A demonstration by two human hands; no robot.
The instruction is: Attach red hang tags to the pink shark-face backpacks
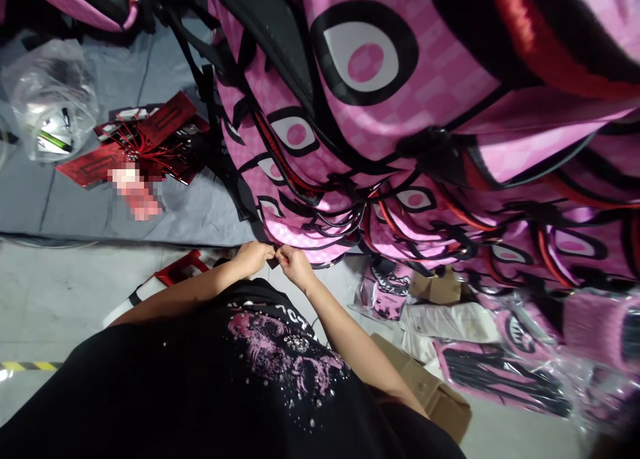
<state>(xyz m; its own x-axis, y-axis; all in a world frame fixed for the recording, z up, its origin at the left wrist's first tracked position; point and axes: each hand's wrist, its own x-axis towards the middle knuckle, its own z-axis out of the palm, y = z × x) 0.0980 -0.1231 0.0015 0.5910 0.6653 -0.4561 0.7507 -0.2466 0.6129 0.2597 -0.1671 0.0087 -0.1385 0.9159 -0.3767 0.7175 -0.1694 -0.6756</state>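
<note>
My left hand [254, 258] and my right hand [296, 268] meet in front of my body, just off the table's edge, their fingertips pinched close together. Between them shows a small dark piece [273, 262], with a speck of red at the right fingers; it is too small to make out. Right beside the hands, the lowest pink backpack [300, 236] of a stack bulges over the edge. Its printed eyes are white and pink with black rims. To the left, red and black hang tags [173, 119] with red strings lie in a pile.
On the grey-covered table [100, 212] a clear plastic bag [53, 99] holds small items. More pink backpacks [570, 242] line the right side. Below them on the floor are plastic-wrapped pink pieces [505, 372] and a cardboard box [435, 392]. A red and white object [175, 272] stands under the table edge.
</note>
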